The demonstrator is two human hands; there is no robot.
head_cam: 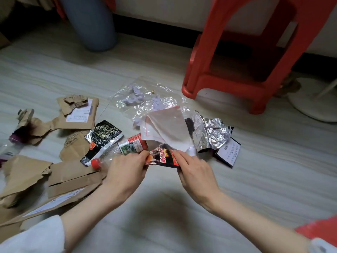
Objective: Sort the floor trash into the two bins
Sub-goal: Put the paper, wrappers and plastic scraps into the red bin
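Trash lies spread on the pale floor. Both hands hold a black and red snack wrapper [162,157] low in the middle: my left hand [125,170] pinches its left edge and my right hand [191,168] grips its right edge. A white bag with a red border [167,128] stands up from behind the wrapper. An empty plastic bottle with a red cap [116,152] lies under my left hand. A black foil packet [102,136], a crumpled silver foil bag [209,133] and a clear plastic bag [145,95] lie around them.
Torn brown cardboard and paper [73,178] covers the floor at left. A blue-grey bin [91,22] stands at the back. A red plastic stool [246,52] is at the right, with a white fan base [313,101] behind it. A black card [228,154] lies by the foil.
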